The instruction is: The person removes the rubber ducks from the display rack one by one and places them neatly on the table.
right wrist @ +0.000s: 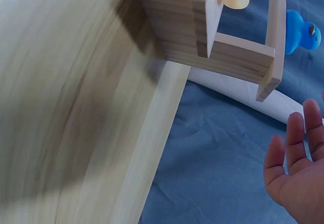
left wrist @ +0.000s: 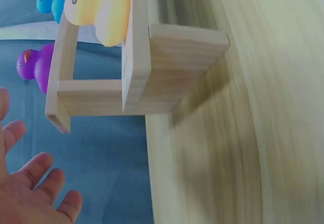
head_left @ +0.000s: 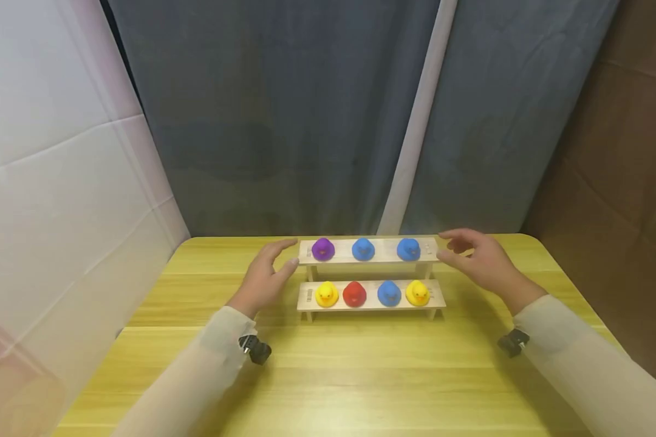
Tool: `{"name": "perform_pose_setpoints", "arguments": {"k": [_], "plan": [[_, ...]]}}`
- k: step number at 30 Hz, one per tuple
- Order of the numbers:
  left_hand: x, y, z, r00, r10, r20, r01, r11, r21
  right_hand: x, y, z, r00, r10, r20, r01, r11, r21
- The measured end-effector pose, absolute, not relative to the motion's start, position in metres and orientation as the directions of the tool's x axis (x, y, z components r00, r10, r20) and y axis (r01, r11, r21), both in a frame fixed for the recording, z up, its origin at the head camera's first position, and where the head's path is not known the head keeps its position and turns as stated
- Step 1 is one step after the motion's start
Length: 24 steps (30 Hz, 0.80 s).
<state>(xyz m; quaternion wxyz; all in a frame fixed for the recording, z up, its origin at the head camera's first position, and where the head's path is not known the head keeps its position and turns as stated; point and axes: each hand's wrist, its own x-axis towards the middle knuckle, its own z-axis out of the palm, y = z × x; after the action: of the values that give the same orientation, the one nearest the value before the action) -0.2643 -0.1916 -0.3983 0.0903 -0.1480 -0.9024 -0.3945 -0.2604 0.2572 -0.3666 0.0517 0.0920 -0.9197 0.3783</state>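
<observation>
A two-tier wooden stand [head_left: 339, 304] bears a row of toy ducks on each step. Along the upper step sit a purple duck [head_left: 323, 249] and two blue ducks, one in the middle [head_left: 363, 249] and one to the right [head_left: 409, 249]. Below them, from left to right, are a yellow duck [head_left: 326, 294], a red duck [head_left: 355, 294], a blue duck [head_left: 389, 294] and another yellow duck [head_left: 418, 293]. My left hand [head_left: 265, 276], fingers relaxed, is beside the stand's upper left end. At the opposite end, my right hand [head_left: 483, 261] holds nothing, its fingertips close to the upper step.
The stand is toward the back of a wood-grain table [head_left: 328, 376]. Behind the table hangs a grey-blue curtain [head_left: 273, 121] with a pale strip [head_left: 415, 145] running down it. White cloth [head_left: 71, 158] borders the left side, brown cloth [head_left: 618, 170] the right.
</observation>
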Motion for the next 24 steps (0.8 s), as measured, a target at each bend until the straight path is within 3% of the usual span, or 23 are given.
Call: {"name": "perform_pose_setpoints", "arguments": {"k": [13,24], "plan": [[-0.28,-0.172,-0.416,-0.973,0.084,0.213,0.228,0.412,0.882,-0.269,0.244,-0.36,-0.983,-0.125,0.136,-0.184,0.667,-0.722],[-0.287,-0.155,-0.424,-0.988,0.005,0.156,0.153,0.236,0.96,-0.273,0.234,-0.355,-0.99,-0.119,0.082,-0.141,0.661,-0.737]]}}
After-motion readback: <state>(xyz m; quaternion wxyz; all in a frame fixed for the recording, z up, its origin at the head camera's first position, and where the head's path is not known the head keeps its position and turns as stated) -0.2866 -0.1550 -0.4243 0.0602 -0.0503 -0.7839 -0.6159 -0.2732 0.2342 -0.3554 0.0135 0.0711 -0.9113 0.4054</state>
